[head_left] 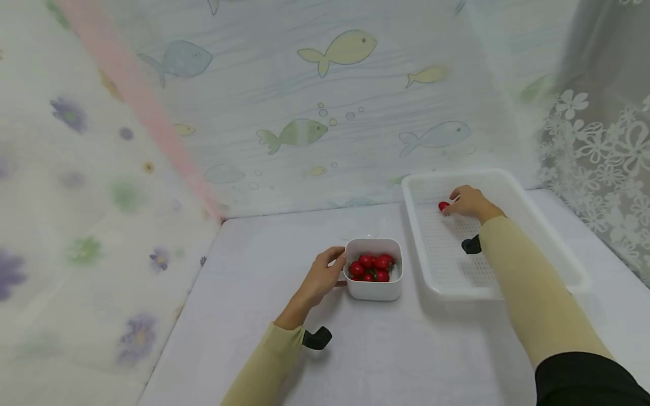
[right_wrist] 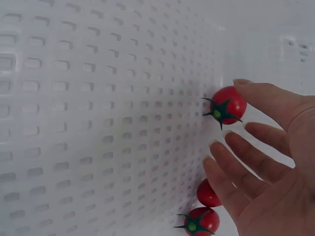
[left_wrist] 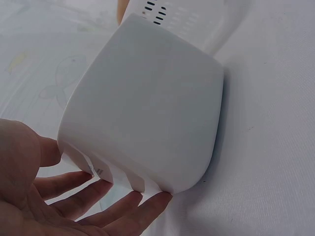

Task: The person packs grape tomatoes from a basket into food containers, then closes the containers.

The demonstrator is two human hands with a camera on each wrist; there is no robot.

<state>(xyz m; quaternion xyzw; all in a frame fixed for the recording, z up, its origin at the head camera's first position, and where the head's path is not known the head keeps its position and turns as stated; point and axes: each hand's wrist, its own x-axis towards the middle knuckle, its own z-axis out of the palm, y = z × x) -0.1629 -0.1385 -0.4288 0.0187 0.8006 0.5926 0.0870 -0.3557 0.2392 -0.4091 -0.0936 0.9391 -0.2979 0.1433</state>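
Right hand [head_left: 469, 202] fingers [right_wrist: 266, 101] are loosely spread, one fingertip touching a cherry tomato [right_wrist: 225, 105] on the perforated floor of the white tray [head_left: 548, 225], far right on the bench [head_left: 254, 282]; likely just setting it down. Two more tomatoes [right_wrist: 204, 206] lie beside the palm. Left hand [head_left: 320, 279] fingers [left_wrist: 128, 206] are straight and spread against the near-left side of the white bowl [head_left: 374, 285], seemingly steadying it. The bowl holds more tomatoes [head_left: 373, 266], just left of the tray.

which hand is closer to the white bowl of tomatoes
Left. The left hand touches the white bowl's side with straight fingers; the right hand is apart, in the tray.
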